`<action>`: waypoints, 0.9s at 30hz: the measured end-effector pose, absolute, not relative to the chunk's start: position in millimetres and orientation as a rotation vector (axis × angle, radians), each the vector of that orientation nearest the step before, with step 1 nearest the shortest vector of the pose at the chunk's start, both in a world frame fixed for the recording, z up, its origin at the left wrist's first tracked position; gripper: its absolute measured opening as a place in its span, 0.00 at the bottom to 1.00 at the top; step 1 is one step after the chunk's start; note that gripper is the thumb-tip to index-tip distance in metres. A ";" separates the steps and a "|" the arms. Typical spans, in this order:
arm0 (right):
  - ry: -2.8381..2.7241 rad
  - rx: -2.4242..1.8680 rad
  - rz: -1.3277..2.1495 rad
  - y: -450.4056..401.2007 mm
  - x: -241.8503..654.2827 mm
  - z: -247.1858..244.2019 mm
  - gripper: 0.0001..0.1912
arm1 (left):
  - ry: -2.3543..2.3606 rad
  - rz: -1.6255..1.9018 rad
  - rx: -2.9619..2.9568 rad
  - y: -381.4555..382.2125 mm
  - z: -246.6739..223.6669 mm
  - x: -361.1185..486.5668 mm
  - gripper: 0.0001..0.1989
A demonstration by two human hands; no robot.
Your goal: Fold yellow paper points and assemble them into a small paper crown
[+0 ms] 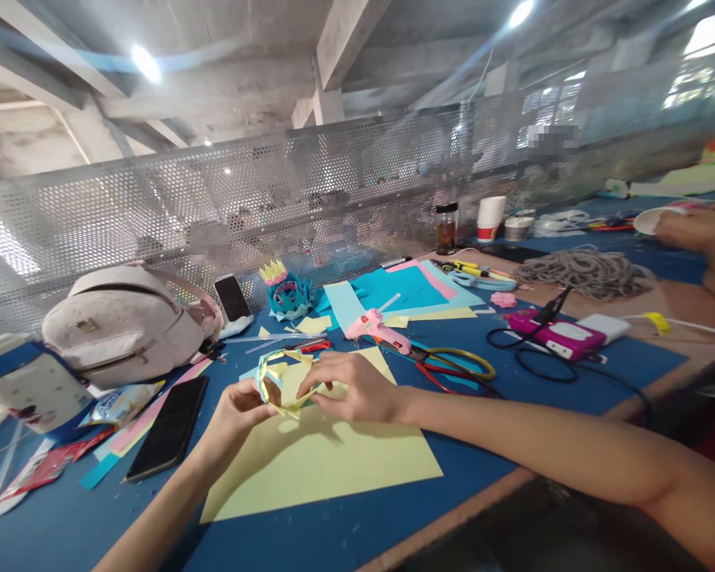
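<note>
Between my two hands is a ring of cut paper (272,371), yellow and light blue with pointed tips. My left hand (245,407) pinches its left side, thumb below. The fingers of my right hand (350,387) are closed on its lower right edge. Both hands are over a yellow paper sheet (327,469) lying on the blue table covering. Just beyond my right hand lies a pink hot glue gun (380,330). Beside it are scissors (461,365) with yellow and red handles. A blue paper flower (289,295) with a pink and yellow centre stands farther back.
At left are a backpack (131,318), a dark phone (170,429) and a snack packet (119,403). Blue paper sheets (399,287) lie behind the glue gun. A magenta power strip (554,335) with cables and a grey cord bundle (584,272) are at right. Another person's hand (688,230) holds a paper cup.
</note>
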State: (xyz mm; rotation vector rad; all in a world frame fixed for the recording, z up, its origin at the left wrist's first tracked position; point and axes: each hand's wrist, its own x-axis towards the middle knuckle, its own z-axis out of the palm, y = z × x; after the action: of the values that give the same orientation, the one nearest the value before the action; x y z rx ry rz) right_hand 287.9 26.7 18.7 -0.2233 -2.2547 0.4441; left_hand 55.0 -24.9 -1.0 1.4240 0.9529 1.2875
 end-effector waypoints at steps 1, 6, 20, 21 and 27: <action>-2.252 -0.210 0.451 26.2 287.9 19.1 0.08 | 0.951 1.284 1.428 -25.0 -0.6 55.3 0.14; -2.253 -0.167 0.469 25.5 288.5 20.0 0.08 | 0.937 1.287 1.432 -24.7 0.2 56.4 0.14; -2.258 -0.150 0.315 24.0 289.1 20.9 0.07 | 0.970 1.249 1.479 -26.3 1.6 58.0 0.13; -2.253 -0.160 0.312 24.1 289.0 20.7 0.07 | 0.974 1.229 1.490 -26.8 1.4 58.2 0.13; -2.280 -0.207 0.244 25.1 289.2 19.2 0.09 | 0.981 1.172 1.526 -27.1 0.1 58.1 0.12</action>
State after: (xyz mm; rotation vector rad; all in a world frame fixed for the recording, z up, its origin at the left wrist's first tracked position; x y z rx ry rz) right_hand 289.2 25.1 19.2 -0.2070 -2.2801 0.2437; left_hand 58.1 -27.1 0.1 1.5262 0.9807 1.1724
